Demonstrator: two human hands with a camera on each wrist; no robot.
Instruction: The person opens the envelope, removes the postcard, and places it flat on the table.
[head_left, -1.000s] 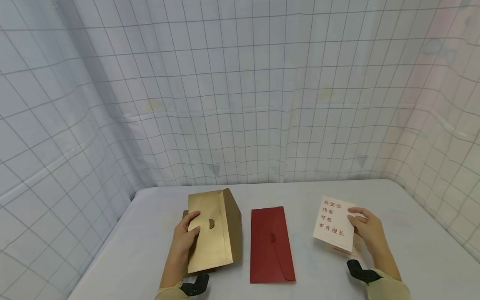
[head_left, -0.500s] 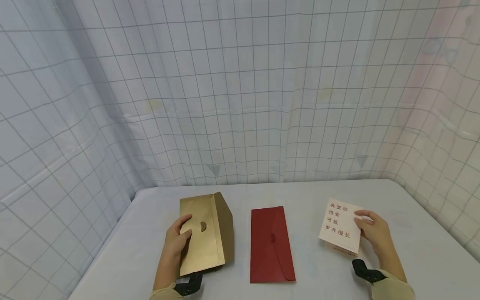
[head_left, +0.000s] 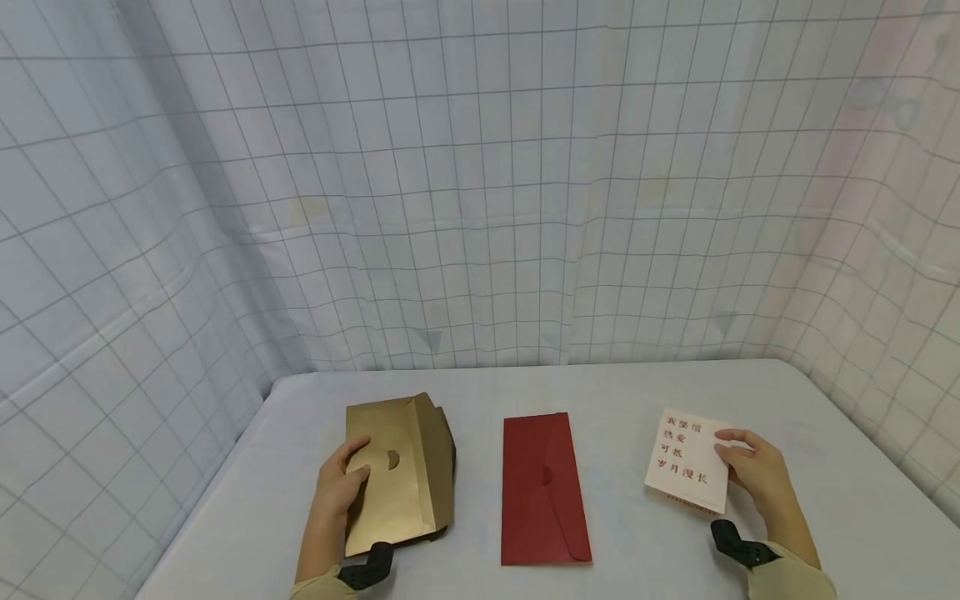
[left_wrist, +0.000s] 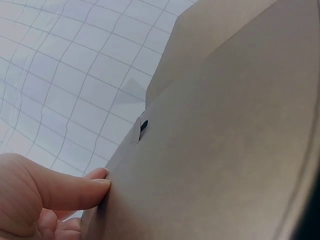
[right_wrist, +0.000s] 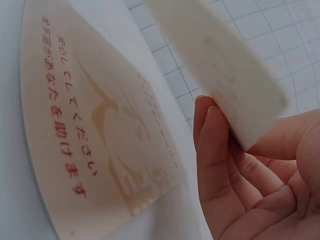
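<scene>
My left hand (head_left: 337,487) pinches a gold envelope (head_left: 386,500) by its left edge, with the thumb on the upper face. A small half-moon tab (left_wrist: 137,131) shows on that face in the left wrist view. More gold paper (head_left: 447,425) peeks out from beneath its right side, mostly hidden. On the right, my right hand (head_left: 759,471) holds a white card (head_left: 686,458) with red characters, thumb and fingers at its right edge. Under it lies another card (right_wrist: 65,125), printed in red and gold, which the held card nearly covers in the head view.
Between the hands a red envelope (head_left: 543,500) lies flat on the white table (head_left: 480,392). A white curtain with a grid pattern (head_left: 480,208) hangs behind the table and along both sides.
My left hand has drawn the gold envelope left and toward me. The right hand has shifted the white card right and toward me, covering more of the lower card. The red envelope stays put.
</scene>
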